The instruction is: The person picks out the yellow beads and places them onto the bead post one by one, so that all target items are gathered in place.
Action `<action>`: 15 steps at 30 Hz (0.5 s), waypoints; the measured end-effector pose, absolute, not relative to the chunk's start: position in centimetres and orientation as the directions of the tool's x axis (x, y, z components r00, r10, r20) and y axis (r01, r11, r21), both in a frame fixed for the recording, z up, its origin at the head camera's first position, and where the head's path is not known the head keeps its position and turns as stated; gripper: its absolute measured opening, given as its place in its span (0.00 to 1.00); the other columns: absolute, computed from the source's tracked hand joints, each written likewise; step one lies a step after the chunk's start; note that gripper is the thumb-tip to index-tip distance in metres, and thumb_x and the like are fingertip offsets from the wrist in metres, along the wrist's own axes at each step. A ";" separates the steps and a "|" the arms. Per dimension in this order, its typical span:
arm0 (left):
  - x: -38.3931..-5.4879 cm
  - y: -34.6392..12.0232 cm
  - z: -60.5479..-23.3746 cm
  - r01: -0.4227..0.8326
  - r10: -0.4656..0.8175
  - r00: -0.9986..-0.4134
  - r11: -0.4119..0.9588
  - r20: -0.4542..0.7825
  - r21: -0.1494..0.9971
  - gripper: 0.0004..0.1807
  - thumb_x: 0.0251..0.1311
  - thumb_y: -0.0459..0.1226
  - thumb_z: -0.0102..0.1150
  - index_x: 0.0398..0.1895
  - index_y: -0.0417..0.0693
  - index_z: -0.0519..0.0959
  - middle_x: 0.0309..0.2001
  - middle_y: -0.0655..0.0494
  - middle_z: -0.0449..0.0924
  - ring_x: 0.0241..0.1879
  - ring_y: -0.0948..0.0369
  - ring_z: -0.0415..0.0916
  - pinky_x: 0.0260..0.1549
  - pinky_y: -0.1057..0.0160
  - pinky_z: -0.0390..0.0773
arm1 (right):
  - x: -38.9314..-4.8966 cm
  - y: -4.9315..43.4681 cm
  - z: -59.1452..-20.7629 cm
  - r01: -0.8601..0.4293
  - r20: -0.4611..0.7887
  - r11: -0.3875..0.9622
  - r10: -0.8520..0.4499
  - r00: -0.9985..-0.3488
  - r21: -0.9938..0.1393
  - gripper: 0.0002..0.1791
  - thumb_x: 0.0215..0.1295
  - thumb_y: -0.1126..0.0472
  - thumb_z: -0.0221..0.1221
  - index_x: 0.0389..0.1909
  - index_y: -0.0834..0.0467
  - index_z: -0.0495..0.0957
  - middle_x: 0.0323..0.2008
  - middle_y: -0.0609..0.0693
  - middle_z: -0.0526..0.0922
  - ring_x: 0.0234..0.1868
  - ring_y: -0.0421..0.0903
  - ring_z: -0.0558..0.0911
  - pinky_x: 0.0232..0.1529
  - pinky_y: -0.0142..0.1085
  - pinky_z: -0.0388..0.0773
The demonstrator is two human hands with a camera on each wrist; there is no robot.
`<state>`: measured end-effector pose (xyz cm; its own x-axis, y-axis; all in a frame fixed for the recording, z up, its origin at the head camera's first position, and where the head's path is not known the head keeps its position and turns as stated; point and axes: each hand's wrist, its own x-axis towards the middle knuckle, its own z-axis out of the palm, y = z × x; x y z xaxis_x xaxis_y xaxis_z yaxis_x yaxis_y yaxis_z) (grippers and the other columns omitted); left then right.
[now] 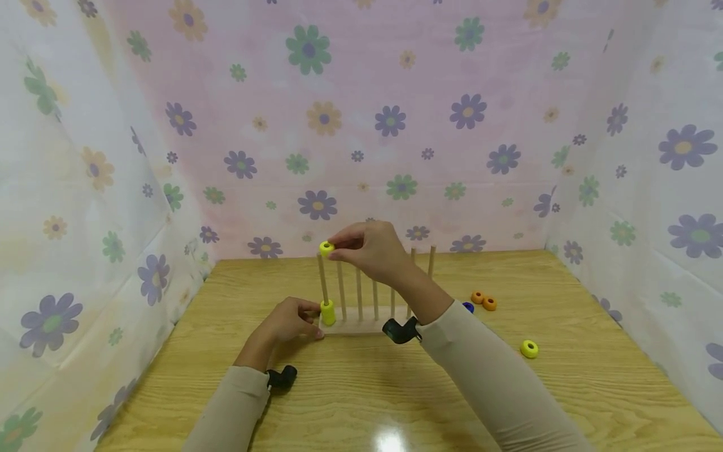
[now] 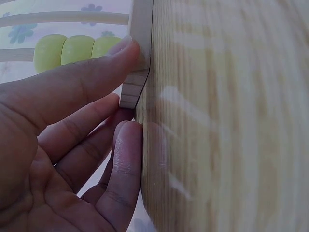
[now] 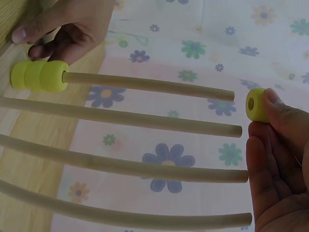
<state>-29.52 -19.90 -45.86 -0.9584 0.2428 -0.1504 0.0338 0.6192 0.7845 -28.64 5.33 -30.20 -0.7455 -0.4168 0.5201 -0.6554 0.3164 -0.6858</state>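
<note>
A wooden stand with several upright pegs has its pale base (image 1: 356, 327) on the table. Three yellow beads (image 3: 38, 76) are stacked at the bottom of its leftmost peg (image 3: 149, 85). My right hand (image 1: 380, 254) pinches another yellow bead (image 1: 326, 249) between thumb and fingers, just above that peg's tip. In the right wrist view, the hole of this held bead faces the peg end, with a small gap between them. My left hand (image 1: 287, 323) holds the left end of the base, its thumb (image 2: 116, 58) on the top beside the stacked beads and its fingers around the end.
To the right of the stand lie two orange beads (image 1: 489, 304) and a blue bead (image 1: 468, 307), partly hidden by the right sleeve. A loose yellow bead (image 1: 529, 349) sits nearer on the wooden table (image 1: 587, 389). Flowered cloth (image 1: 361, 125) walls enclose the back and sides.
</note>
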 end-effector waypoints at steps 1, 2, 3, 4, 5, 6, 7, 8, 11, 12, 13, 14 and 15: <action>-29.5 -19.9 -45.8 0.036 0.244 -0.958 0.618 -0.149 0.785 0.33 0.45 0.39 0.85 0.60 0.54 0.86 0.48 0.57 0.85 0.46 0.58 0.78 0.50 0.54 0.80 | -28.6 5.2 -30.2 -0.655 0.519 0.318 -0.417 -0.746 -0.685 0.10 0.63 0.59 0.73 0.44 0.53 0.91 0.39 0.44 0.91 0.36 0.36 0.89 0.38 0.31 0.86; -29.5 -19.9 -45.8 0.038 0.245 -0.958 0.617 -0.146 0.786 0.33 0.46 0.39 0.85 0.60 0.54 0.86 0.48 0.57 0.85 0.46 0.58 0.79 0.50 0.54 0.80 | -28.7 5.1 -30.2 -0.653 0.517 0.322 -0.416 -0.748 -0.685 0.10 0.63 0.59 0.73 0.44 0.53 0.91 0.39 0.44 0.91 0.36 0.35 0.89 0.38 0.31 0.86; -29.5 -19.8 -45.8 0.039 0.246 -0.958 0.616 -0.145 0.787 0.33 0.46 0.39 0.85 0.60 0.54 0.86 0.48 0.57 0.85 0.46 0.58 0.79 0.51 0.54 0.80 | -28.7 5.0 -30.2 -0.653 0.516 0.325 -0.417 -0.748 -0.684 0.10 0.63 0.59 0.73 0.44 0.54 0.91 0.39 0.44 0.91 0.36 0.35 0.89 0.38 0.31 0.86; -29.5 -19.8 -45.8 0.041 0.246 -0.959 0.617 -0.143 0.786 0.33 0.46 0.39 0.85 0.60 0.54 0.86 0.48 0.57 0.86 0.46 0.59 0.79 0.51 0.54 0.80 | -28.7 4.9 -30.2 -0.653 0.516 0.325 -0.418 -0.748 -0.684 0.10 0.63 0.59 0.73 0.44 0.54 0.91 0.39 0.45 0.91 0.36 0.35 0.89 0.38 0.31 0.86; -29.5 -19.8 -45.8 0.042 0.246 -0.959 0.617 -0.142 0.786 0.33 0.45 0.39 0.85 0.60 0.54 0.86 0.48 0.57 0.86 0.46 0.59 0.79 0.50 0.54 0.80 | -28.7 4.8 -30.2 -0.654 0.516 0.327 -0.419 -0.748 -0.682 0.10 0.63 0.59 0.73 0.44 0.54 0.91 0.39 0.45 0.91 0.36 0.36 0.89 0.38 0.31 0.86; -29.5 -19.8 -45.8 0.044 0.247 -0.959 0.617 -0.140 0.785 0.33 0.45 0.38 0.85 0.59 0.53 0.86 0.48 0.57 0.86 0.46 0.59 0.79 0.50 0.54 0.80 | -28.8 4.7 -30.2 -0.655 0.516 0.331 -0.419 -0.747 -0.679 0.10 0.63 0.59 0.73 0.45 0.54 0.91 0.39 0.45 0.91 0.36 0.35 0.89 0.38 0.30 0.86; -29.6 -19.8 -45.8 0.045 0.247 -0.959 0.618 -0.140 0.785 0.33 0.45 0.38 0.85 0.59 0.53 0.86 0.47 0.57 0.86 0.46 0.59 0.79 0.50 0.55 0.80 | -28.8 4.6 -30.3 -0.657 0.518 0.332 -0.420 -0.745 -0.677 0.10 0.63 0.59 0.73 0.44 0.55 0.91 0.39 0.46 0.91 0.36 0.35 0.89 0.38 0.30 0.86; -29.6 -19.8 -45.8 0.045 0.246 -0.959 0.619 -0.139 0.784 0.33 0.45 0.38 0.85 0.59 0.53 0.86 0.47 0.57 0.85 0.45 0.59 0.79 0.49 0.55 0.80 | -28.9 4.5 -30.3 -0.658 0.519 0.334 -0.420 -0.745 -0.675 0.10 0.63 0.59 0.73 0.44 0.55 0.91 0.40 0.46 0.91 0.36 0.35 0.89 0.39 0.30 0.85; -29.6 -19.7 -45.8 0.044 0.244 -0.960 0.619 -0.139 0.784 0.33 0.45 0.38 0.85 0.59 0.53 0.86 0.46 0.57 0.85 0.45 0.58 0.78 0.48 0.56 0.80 | -29.0 4.3 -30.4 -0.664 0.526 0.343 -0.417 -0.741 -0.664 0.10 0.63 0.59 0.73 0.44 0.55 0.91 0.39 0.46 0.91 0.36 0.35 0.89 0.39 0.29 0.85; -29.5 -19.7 -45.8 0.044 0.244 -0.960 0.620 -0.139 0.784 0.33 0.45 0.38 0.85 0.59 0.53 0.86 0.46 0.57 0.85 0.45 0.58 0.78 0.47 0.56 0.80 | -29.1 4.2 -30.4 -0.665 0.528 0.346 -0.415 -0.741 -0.661 0.10 0.63 0.59 0.73 0.44 0.55 0.91 0.39 0.46 0.91 0.36 0.34 0.89 0.39 0.29 0.85; -29.5 -19.7 -45.8 0.045 0.243 -0.960 0.621 -0.138 0.783 0.33 0.45 0.38 0.85 0.59 0.53 0.86 0.46 0.57 0.85 0.45 0.58 0.78 0.47 0.56 0.80 | -29.1 4.2 -30.4 -0.664 0.528 0.347 -0.413 -0.742 -0.662 0.10 0.63 0.59 0.73 0.44 0.55 0.91 0.39 0.46 0.91 0.36 0.34 0.89 0.39 0.29 0.85; -29.5 -19.7 -45.8 0.044 0.242 -0.960 0.621 -0.138 0.783 0.33 0.45 0.38 0.85 0.59 0.53 0.86 0.46 0.57 0.85 0.45 0.58 0.78 0.47 0.56 0.80 | -29.1 4.1 -30.5 -0.663 0.528 0.349 -0.411 -0.743 -0.662 0.10 0.63 0.59 0.73 0.44 0.55 0.91 0.39 0.46 0.91 0.36 0.34 0.89 0.39 0.28 0.85; -29.5 -19.7 -45.8 0.043 0.241 -0.960 0.622 -0.139 0.782 0.32 0.45 0.38 0.85 0.59 0.53 0.86 0.46 0.57 0.86 0.45 0.58 0.79 0.48 0.56 0.80 | -29.2 4.0 -30.5 -0.664 0.529 0.350 -0.410 -0.743 -0.661 0.10 0.63 0.59 0.73 0.44 0.55 0.91 0.39 0.46 0.91 0.36 0.34 0.88 0.39 0.28 0.85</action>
<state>-29.49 -19.72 -45.78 -0.9605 0.2414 -0.1386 0.0435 0.6218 0.7820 -29.18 4.04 -30.49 -0.7427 -0.4104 0.5291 -0.6640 0.3496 -0.6609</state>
